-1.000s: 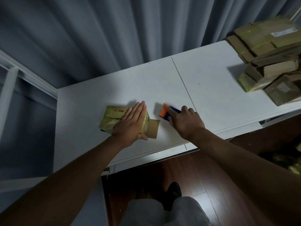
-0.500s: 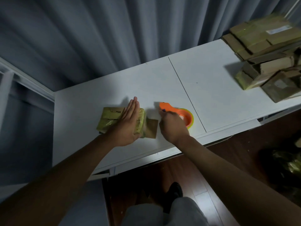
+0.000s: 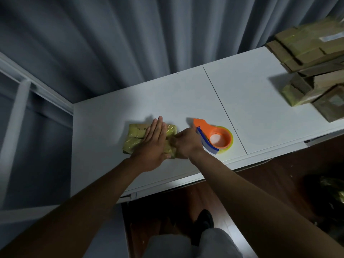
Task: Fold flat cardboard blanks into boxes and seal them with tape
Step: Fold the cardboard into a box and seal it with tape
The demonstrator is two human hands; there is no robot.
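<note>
Cardboard, wrapped in yellowish tape, made up the small box [image 3: 138, 135] that lay on the white table [image 3: 251, 101] near its front edge. The head view, the only one, looked down on both arms reaching over it.

The left hand [image 3: 152, 144] lay flat on top of the box with its fingers straight and close together, gripping nothing; the likely reason was to pin the box so it would not slide while its end was worked. The right hand [image 3: 186, 142] sat against the box's right end with its fingers curled toward the cardboard there. Whether they pinched a flap or a strip of tape could not be told, since the hand hid that end and the frame was slightly blurred.

The orange tape dispenser [image 3: 216, 135], with its blue blade guard and roll of clear tape, lay on the table just beside the right hand, apparently not gripped and kept close for the next strip.

At the table's far right corner stood a stack of taped boxes [image 3: 316, 71], well apart from the work, probably finished ones set aside. Grey curtains [image 3: 167, 34] hung behind the table.
</note>
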